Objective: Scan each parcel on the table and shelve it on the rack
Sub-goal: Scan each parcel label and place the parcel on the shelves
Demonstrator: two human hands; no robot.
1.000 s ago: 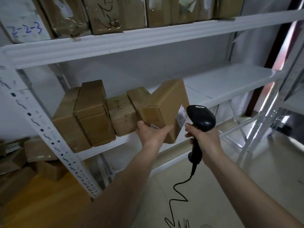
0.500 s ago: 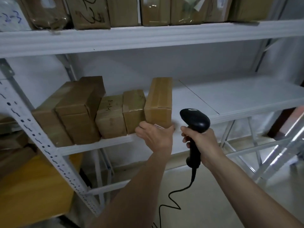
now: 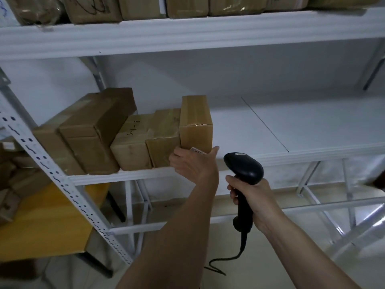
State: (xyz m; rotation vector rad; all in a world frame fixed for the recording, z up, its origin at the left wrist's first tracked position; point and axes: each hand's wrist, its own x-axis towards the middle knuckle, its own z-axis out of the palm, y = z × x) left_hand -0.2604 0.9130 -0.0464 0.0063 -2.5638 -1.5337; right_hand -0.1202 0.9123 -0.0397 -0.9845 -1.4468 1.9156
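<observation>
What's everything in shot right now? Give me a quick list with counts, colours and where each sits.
Newly shelved parcel: one, brown, upright at the right end of the middle-shelf row.
Other middle-shelf parcels: about four, brown, packed side by side left of it.
Top-shelf parcels: a row, brown, only their lower parts show; count unclear.
Rack: one, white metal, right part of the middle shelf bare.
Table: one, yellow-topped, lower left behind the rack post, more brown parcels on it.
Scanner: one, black, corded, below the shelf edge.
Left hand: at the new parcel's lower front, thumb out.
Right hand: grips the scanner handle.
</observation>
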